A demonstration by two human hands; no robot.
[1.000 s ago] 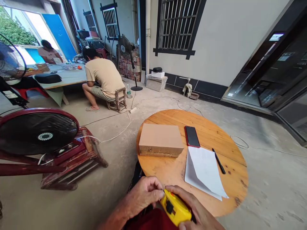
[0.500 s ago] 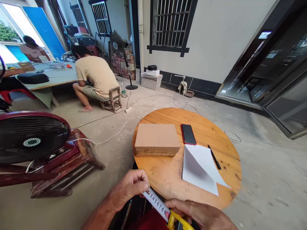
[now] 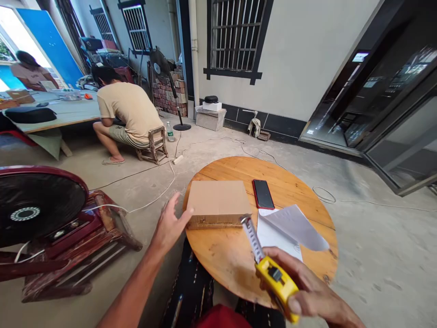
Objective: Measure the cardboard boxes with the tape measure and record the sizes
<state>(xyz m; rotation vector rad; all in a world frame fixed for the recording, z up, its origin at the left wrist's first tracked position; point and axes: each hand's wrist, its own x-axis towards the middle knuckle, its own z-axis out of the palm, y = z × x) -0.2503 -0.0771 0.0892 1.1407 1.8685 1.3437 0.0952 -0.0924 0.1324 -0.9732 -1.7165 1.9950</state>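
My right hand grips a yellow tape measure, whose short stretch of blade sticks out toward the box's near right corner. My left hand, fingers apart, is at the left side of a closed brown cardboard box; its thumb is by the box's near left corner, and whether it touches I cannot tell. The box lies on a round wooden table. Beside it are a black phone with a red edge and white paper with one sheet curled up. No pen shows.
A red-rimmed fan rests on a wooden stool to the left. Cables cross the floor. Further back, a person sits at a large table, with another person beyond. A standing fan is by the wall.
My left hand has let go of the blade's end and moved up to the box. The tape measure has swung up and forward in my right hand. The paper's top sheet has lifted.
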